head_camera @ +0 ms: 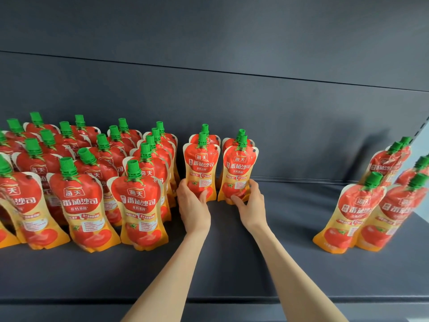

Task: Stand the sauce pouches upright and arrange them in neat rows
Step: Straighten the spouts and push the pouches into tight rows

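Observation:
Red and orange tomato sauce pouches with green caps stand on a dark grey shelf (232, 263). My left hand (192, 205) grips the lower part of an upright pouch (201, 163) in the middle, with another pouch right behind it. My right hand (249, 204) holds the bottom of the neighbouring upright pouch (240, 168), also with one behind it. Several pouches stand in rows on the left (88, 182). Another group (376, 205) stands at the right, leaning slightly.
The shelf's back panel (232, 108) rises behind the pouches. A side wall (421, 145) borders the right end. Bare shelf lies between the middle pouches and the right group, and along the front edge (232, 300).

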### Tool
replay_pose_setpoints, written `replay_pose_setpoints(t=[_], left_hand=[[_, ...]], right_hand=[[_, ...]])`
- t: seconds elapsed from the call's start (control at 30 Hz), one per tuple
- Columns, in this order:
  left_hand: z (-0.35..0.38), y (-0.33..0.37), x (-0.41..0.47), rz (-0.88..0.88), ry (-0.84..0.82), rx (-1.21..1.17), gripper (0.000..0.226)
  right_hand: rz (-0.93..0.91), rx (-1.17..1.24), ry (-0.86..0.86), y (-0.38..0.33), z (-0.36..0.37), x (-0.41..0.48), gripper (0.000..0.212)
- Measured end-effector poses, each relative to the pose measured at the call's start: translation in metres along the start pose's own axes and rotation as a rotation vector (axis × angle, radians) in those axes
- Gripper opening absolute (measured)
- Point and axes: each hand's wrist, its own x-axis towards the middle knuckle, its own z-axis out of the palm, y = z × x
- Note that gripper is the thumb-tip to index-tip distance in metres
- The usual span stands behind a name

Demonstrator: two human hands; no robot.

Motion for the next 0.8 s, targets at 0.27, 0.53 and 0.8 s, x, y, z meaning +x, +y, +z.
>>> replay_pose_setpoints(t=[0.27,0.53,0.8], left_hand=[[0.0,0.001,-0.001,0.004,-0.001,-0.002,0.061],[-0.005,0.003,-0.008,0.009,-0.02,0.041,0.064],[-0.033,0.013,-0.033,0.147,-0.01,0.016,0.037]], right_hand=[[-0.001,0.008,0.0,-0.002,-0.001,-0.001,0.057],[0.005,0.032,0.014,-0.007,-0.005,-0.008,0.059],[-0.146,-0.002,0.111,-0.017,-0.037,-0.042,0.035]])
